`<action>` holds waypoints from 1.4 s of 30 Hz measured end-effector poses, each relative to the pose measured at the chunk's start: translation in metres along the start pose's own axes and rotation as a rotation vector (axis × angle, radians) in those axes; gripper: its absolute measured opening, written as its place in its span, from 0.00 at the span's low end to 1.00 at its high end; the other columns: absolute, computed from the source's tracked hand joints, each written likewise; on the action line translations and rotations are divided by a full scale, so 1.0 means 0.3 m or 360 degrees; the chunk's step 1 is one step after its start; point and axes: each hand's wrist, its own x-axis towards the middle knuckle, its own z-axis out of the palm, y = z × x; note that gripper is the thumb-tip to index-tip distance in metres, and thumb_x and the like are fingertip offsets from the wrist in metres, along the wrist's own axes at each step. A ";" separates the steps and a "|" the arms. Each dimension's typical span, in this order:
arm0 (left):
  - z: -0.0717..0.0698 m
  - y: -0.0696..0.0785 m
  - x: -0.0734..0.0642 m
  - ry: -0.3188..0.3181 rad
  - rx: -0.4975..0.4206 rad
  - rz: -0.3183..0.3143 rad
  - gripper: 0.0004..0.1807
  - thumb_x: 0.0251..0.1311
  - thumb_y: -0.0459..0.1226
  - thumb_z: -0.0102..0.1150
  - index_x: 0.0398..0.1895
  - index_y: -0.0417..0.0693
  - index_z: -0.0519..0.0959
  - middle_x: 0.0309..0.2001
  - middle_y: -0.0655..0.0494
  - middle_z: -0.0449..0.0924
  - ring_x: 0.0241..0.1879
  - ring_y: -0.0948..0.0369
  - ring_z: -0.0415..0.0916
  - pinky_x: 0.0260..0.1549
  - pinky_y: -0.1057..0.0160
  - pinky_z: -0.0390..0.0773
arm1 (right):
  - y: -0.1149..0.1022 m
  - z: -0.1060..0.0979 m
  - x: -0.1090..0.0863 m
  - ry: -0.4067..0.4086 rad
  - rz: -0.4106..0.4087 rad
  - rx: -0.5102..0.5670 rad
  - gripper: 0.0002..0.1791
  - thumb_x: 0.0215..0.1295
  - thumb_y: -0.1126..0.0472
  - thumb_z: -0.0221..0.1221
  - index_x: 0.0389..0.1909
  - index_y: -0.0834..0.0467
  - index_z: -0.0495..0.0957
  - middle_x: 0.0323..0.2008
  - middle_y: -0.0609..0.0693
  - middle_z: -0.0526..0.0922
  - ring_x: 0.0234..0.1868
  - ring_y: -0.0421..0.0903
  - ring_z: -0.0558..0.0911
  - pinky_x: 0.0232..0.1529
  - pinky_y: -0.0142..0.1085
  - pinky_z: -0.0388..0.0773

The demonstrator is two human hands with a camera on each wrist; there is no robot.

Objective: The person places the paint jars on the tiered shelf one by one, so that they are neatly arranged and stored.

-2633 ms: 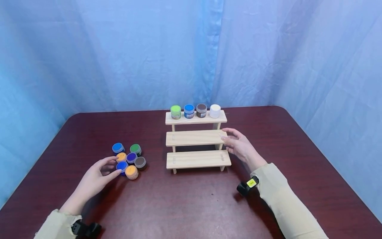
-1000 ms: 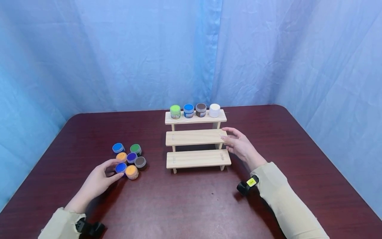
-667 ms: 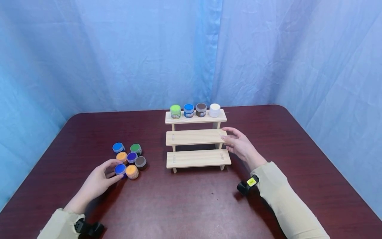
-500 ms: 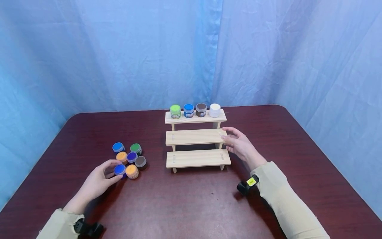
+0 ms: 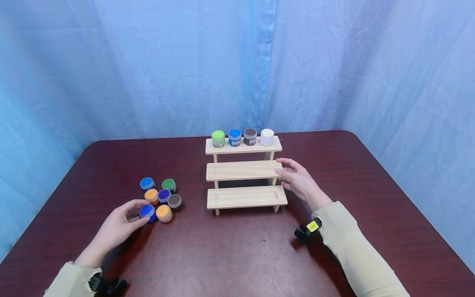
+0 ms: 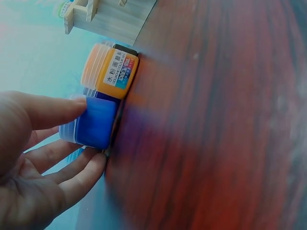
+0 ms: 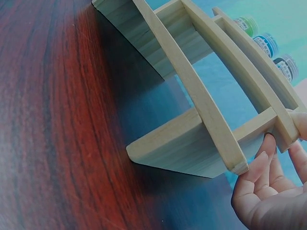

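My left hand [image 5: 116, 227] holds a blue gouache paint jar [image 5: 146, 211] between thumb and fingers at the near-left edge of a cluster of jars. In the left wrist view the thumb lies on the side of the blue jar [image 6: 96, 123], with the fingers round the other side. My right hand [image 5: 302, 185] grips the right end of the middle shelf of a three-step wooden display stand [image 5: 241, 198]. In the right wrist view, the fingertips are at the end of the stand [image 7: 206, 115] by its side support.
Beside the held jar stand an orange jar [image 5: 164, 213], a second orange jar [image 5: 151, 195], a purple [image 5: 164, 195], a dark grey [image 5: 174, 201], a green [image 5: 168, 184] and a lighter blue jar [image 5: 147, 183]. The top shelf carries light green [image 5: 218, 138], blue [image 5: 234, 137], brown [image 5: 250, 136] and white [image 5: 266, 137] jars.
The left thumb and fingers have closed round the blue jar, which has shifted slightly left, apart from the near orange jar. The right hand and the stand have stayed put.
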 end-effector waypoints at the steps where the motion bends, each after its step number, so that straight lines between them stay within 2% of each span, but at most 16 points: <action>1: -0.002 0.000 -0.001 0.0012 0.0008 0.0004 0.23 0.56 0.37 0.62 0.55 0.41 0.71 0.52 0.36 0.75 0.49 0.41 0.76 0.46 0.49 0.79 | 0.000 0.000 0.000 -0.0007 -0.0002 0.0001 0.19 0.65 0.62 0.55 0.56 0.49 0.66 0.31 0.40 0.75 0.29 0.36 0.75 0.32 0.26 0.73; 7: -0.016 0.012 -0.005 0.0086 -0.0016 -0.0005 0.23 0.56 0.40 0.63 0.54 0.42 0.72 0.52 0.36 0.76 0.48 0.43 0.78 0.45 0.50 0.80 | -0.001 -0.002 -0.001 -0.0017 -0.0011 0.0012 0.20 0.65 0.63 0.54 0.57 0.51 0.65 0.30 0.40 0.75 0.29 0.36 0.75 0.32 0.26 0.73; 11: -0.020 0.018 -0.008 0.0129 -0.0039 -0.0014 0.24 0.56 0.40 0.62 0.55 0.41 0.72 0.51 0.37 0.76 0.48 0.43 0.78 0.45 0.51 0.80 | -0.001 -0.002 -0.002 -0.0009 -0.0005 0.0008 0.19 0.65 0.62 0.55 0.56 0.49 0.66 0.31 0.40 0.75 0.30 0.37 0.75 0.33 0.26 0.73; 19: -0.025 0.030 -0.011 0.0170 -0.0063 -0.0015 0.25 0.56 0.43 0.62 0.55 0.43 0.72 0.51 0.38 0.76 0.48 0.44 0.77 0.44 0.52 0.81 | -0.002 0.000 -0.001 -0.0011 0.0008 0.0026 0.17 0.65 0.63 0.54 0.52 0.45 0.68 0.32 0.41 0.76 0.30 0.37 0.75 0.32 0.26 0.74; 25: -0.030 0.051 -0.012 0.0191 -0.0088 -0.0018 0.26 0.56 0.46 0.62 0.55 0.44 0.72 0.51 0.39 0.76 0.49 0.45 0.77 0.44 0.53 0.81 | -0.006 0.000 -0.003 -0.0008 0.0013 0.0014 0.18 0.65 0.63 0.55 0.54 0.48 0.68 0.31 0.41 0.75 0.30 0.37 0.75 0.33 0.27 0.74; 31: -0.036 0.071 -0.016 0.0262 -0.0097 0.0026 0.25 0.56 0.45 0.63 0.54 0.44 0.73 0.49 0.40 0.77 0.47 0.47 0.77 0.42 0.58 0.82 | -0.005 0.002 -0.002 -0.0004 0.0017 0.0012 0.18 0.64 0.63 0.55 0.54 0.47 0.68 0.32 0.41 0.74 0.31 0.37 0.76 0.35 0.28 0.74; 37: -0.032 0.077 -0.018 0.0304 -0.0086 0.0023 0.24 0.55 0.45 0.63 0.54 0.46 0.73 0.48 0.44 0.78 0.46 0.51 0.78 0.41 0.61 0.82 | -0.007 0.000 -0.001 0.0014 0.0009 0.0042 0.20 0.63 0.65 0.56 0.55 0.51 0.67 0.32 0.41 0.74 0.30 0.35 0.77 0.36 0.28 0.74; 40: -0.032 0.082 -0.019 0.0319 -0.0093 0.0036 0.24 0.55 0.45 0.64 0.53 0.46 0.74 0.48 0.45 0.78 0.45 0.53 0.78 0.40 0.66 0.82 | -0.010 0.000 -0.001 0.0015 0.0012 0.0062 0.20 0.63 0.65 0.56 0.56 0.53 0.67 0.33 0.42 0.74 0.31 0.35 0.77 0.36 0.28 0.75; 42: -0.033 0.086 -0.019 0.0324 -0.0114 0.0057 0.24 0.54 0.44 0.64 0.53 0.45 0.74 0.48 0.44 0.78 0.44 0.59 0.78 0.39 0.72 0.81 | -0.013 0.001 0.000 0.0008 0.0010 0.0068 0.21 0.63 0.66 0.56 0.57 0.54 0.66 0.34 0.42 0.74 0.31 0.35 0.77 0.37 0.28 0.75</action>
